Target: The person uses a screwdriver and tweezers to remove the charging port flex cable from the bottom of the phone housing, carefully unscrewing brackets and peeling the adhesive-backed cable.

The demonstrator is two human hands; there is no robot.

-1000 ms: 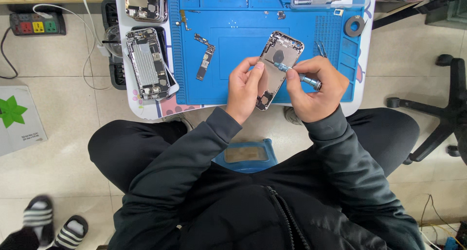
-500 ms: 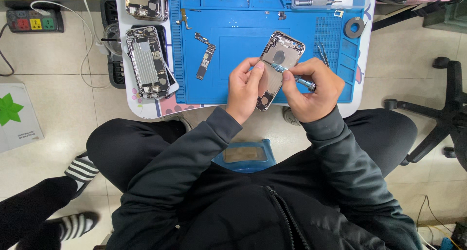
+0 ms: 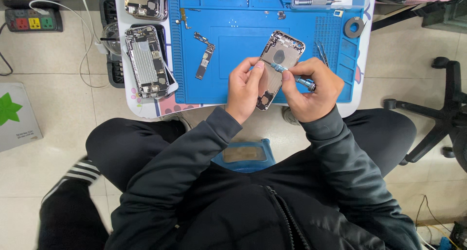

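Right hand [image 3: 311,92] clenched round a small blue-handled screwdriver [image 3: 292,75], fingers [image 3: 288,75] pinching the shaft near the tip. Tip laid across the open phone shell [image 3: 278,60], pointing left toward the left hand [image 3: 245,87]. Left fingers [image 3: 257,67] curled against the shell's left edge, thumb under, gripping it and keeping it raised just above the blue mat [image 3: 233,45]. Shell's long axis tilted: top end up and to the right, bottom end down toward the body, between the two hands. Driver lying nearly crosswise to that axis, meeting it about mid-length. Right hand nearer the tool end, left hand nearer the shell's lower half; the two hands close, nearly touching across the shell.

Farther out on the mat: a narrow circuit board [image 3: 204,60] lying left of the left hand, well apart from it; tweezers [image 3: 323,53] just beyond the right hand; a dark ring [image 3: 353,27] near the mat's far right corner. Off the mat, on the left part of the desk [image 3: 146,106], another opened phone [image 3: 148,60] with its insides showing, and a further one [image 3: 145,1] above it. On the floor, a power strip [image 3: 33,20] at far left and an office chair base [image 3: 433,113] at right.
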